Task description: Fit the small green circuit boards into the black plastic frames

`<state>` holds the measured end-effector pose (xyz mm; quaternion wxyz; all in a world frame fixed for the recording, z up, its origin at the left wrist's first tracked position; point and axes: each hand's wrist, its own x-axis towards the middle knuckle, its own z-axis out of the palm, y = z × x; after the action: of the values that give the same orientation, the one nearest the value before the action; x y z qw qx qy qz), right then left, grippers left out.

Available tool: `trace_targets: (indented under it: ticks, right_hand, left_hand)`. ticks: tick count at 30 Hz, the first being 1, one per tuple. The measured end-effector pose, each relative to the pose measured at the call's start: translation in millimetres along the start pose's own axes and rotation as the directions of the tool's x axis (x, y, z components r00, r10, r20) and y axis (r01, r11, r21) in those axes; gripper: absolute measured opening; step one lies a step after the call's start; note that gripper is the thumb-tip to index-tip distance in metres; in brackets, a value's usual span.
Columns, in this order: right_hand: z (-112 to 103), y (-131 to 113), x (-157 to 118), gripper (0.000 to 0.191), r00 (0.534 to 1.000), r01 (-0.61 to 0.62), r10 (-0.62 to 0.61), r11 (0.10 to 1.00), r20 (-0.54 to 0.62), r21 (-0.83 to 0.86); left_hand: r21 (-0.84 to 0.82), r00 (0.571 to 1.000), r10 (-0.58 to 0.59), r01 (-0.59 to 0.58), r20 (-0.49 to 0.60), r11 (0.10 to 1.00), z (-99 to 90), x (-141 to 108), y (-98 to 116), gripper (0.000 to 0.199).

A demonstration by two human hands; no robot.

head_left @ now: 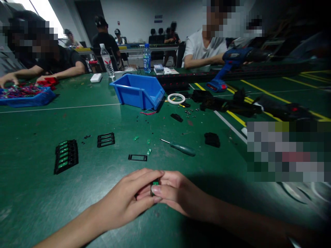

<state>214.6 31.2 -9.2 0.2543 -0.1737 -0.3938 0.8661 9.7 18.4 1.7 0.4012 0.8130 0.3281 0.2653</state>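
Left hand (pixel 126 194) and right hand (pixel 181 193) meet over the table (pixel 98 186), both closed on a green board (pixel 155 183), partly hidden between them. Just beyond lie a black frame (pixel 130 157), three loose boards (pixel 149 151) and a screwdriver (pixel 182 148); farther off stands a blue bin (pixel 130 92).

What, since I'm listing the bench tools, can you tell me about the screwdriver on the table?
The screwdriver has a thin, metallic-looking shaft and a longer, thicker dark green handle, apparently plastic, with a rounded end. It lies on the green tabletop, shaft pointing left and slightly away, right of some small green pieces. Neither the left hand nor the right hand touches it. The tip's shape is too small to tell.
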Motion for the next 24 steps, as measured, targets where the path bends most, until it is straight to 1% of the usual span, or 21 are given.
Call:
trace_targets:
  ticks: [10, 19, 24]
  right_hand:
    - [1.8, 0.7, 1.9, 0.02, 0.997, -0.011, 0.008, 0.999, -0.075, -0.046]
    - [1.5, 1.3, -0.1, 0.027, 0.996, -0.022, 0.017, 0.997, -0.083, -0.07]
    - [1.3, 1.1, 0.5, 0.026, 0.997, -0.002, -0.004, 0.998, -0.079, -0.069]
  left_hand:
    - [-0.048, 1.0, -0.009, 0.008, -0.005, 0.999, 0.7, -0.2, 1.4, 0.055]
    - [-0.056, 1.0, 0.005, -0.006, -0.015, 0.998, 2.8, -0.7, -1.3, 0.054]
    - [-0.057, 1.0, 0.019, -0.02, -0.025, 0.998, 2.9, -1.8, -2.0, 0.056]
